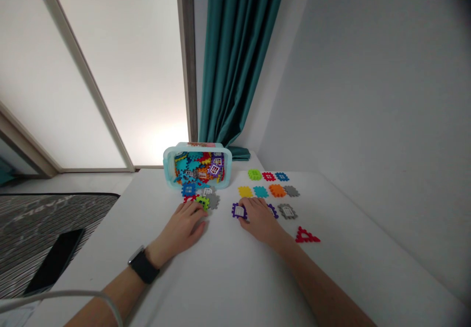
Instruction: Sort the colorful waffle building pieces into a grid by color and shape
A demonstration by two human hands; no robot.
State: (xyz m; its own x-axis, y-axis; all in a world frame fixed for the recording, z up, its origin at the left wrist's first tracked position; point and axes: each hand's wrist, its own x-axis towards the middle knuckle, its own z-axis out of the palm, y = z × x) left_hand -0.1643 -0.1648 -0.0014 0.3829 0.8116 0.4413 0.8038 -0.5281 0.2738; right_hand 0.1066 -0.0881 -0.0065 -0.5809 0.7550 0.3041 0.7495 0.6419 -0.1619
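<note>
White tabletop [221, 283]. 12 o'clock: my right hand [260, 220], fingers bent, touches a purple notched plastic square [239, 211]; grip unclear. 11 o'clock: my left hand [186, 226], loosely open, beside a lime-green notched plastic tile [203, 202]. Risk: low right palm drags the second purple plastic tile [273, 211].

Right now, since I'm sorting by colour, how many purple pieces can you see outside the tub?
2: one purple piece against the thumb side of the right hand, another purple piece peeking out on its other side. That hand may hide more.
</note>
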